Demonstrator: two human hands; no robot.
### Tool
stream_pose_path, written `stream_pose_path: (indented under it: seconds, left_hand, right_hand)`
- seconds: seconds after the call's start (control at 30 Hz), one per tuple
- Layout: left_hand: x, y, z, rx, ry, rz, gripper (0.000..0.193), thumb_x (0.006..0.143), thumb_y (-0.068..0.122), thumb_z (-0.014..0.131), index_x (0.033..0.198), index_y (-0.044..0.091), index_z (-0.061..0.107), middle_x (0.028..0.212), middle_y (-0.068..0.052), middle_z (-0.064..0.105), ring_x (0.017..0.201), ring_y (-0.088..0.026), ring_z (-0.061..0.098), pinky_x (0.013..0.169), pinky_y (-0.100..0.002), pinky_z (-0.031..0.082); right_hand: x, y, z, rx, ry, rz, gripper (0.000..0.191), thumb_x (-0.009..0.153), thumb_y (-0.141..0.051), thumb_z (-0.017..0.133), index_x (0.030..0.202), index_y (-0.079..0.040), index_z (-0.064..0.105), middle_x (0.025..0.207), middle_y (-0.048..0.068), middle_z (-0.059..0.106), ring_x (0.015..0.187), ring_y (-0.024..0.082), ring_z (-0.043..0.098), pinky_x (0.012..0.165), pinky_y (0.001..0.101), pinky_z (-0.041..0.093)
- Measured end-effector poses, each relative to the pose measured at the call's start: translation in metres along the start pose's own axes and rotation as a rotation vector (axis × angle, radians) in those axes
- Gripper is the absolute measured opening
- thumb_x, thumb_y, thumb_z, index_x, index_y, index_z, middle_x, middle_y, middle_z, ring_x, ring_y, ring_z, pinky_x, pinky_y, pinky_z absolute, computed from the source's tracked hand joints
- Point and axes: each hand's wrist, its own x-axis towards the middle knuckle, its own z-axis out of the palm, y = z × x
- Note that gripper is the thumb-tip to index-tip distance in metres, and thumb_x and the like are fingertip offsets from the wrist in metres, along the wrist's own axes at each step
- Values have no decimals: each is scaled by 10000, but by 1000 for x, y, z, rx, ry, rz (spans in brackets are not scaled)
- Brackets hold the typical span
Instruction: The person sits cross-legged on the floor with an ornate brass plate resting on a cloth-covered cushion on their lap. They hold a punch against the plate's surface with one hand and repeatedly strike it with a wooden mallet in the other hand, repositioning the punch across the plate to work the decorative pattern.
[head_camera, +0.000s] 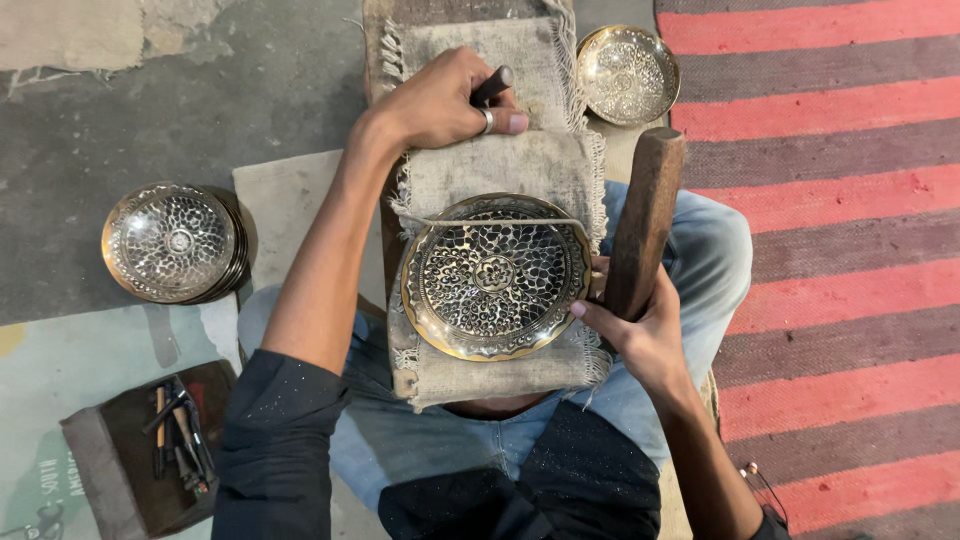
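Left hand clamped on dark punch; right hand gripping wooden mallet, thumb touching engraved brass bowl on burlap.

Place: floor-level metal craft workshop
Signs: stacked engraved brass bowls, tray of chisels, wooden mallet, bare concrete floor

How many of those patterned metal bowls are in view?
3 places: one bowl on the burlap in the lap, one at top right, and a stack at left hiding more.
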Motion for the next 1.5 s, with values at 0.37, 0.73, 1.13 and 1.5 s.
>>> stream_pose_path:
  seconds: [0.37, 0.73, 1.13, 1.5]
  left_hand:
    - [-99, -14, 30, -114, 924, 222, 191, 1127, 246, 719, 1087, 59, 725, 949, -17, 646, 793, -80, 596, 650, -246, 457]
    - [-173, -4, 77, -198, 711, -58, 142, 954, 58, 765, 1072, -19, 757, 1158, -60, 657, 869, -124, 591, 748, -249, 475]
    - [-192, 6, 126, -112, 1115, -196, 116, 1077, 91, 727, 1164, 18, 746, 1188, -35, 678, 874, -62, 606, 698, -187, 467]
    - [-215, 22, 122, -216, 900, -416, 256, 959, 15, 751, 1213, 49, 745, 1081, -8, 680, 668, -16, 429, 572, -170, 345]
  right_hand:
    - [24, -13, -22, 152, 29, -176, 398, 829, 57, 778, 1148, -11, 549, 1216, 141, 695, 1051, 175, 706, 912, 309, 603]
    - [55, -33, -10, 4, -95, -153, 376, 833, 32, 813, 1121, -11, 575, 1063, 79, 749, 838, 83, 633, 702, 233, 522]
    - [30, 2, -6, 149, 32, -163, 330, 878, 22, 813, 1143, -15, 619, 1011, 67, 701, 817, 101, 646, 704, 232, 522]
    - [3, 17, -22, -33, 89, -116, 230, 873, -23, 805, 1066, -7, 681, 945, 83, 724, 781, 124, 685, 685, 252, 549]
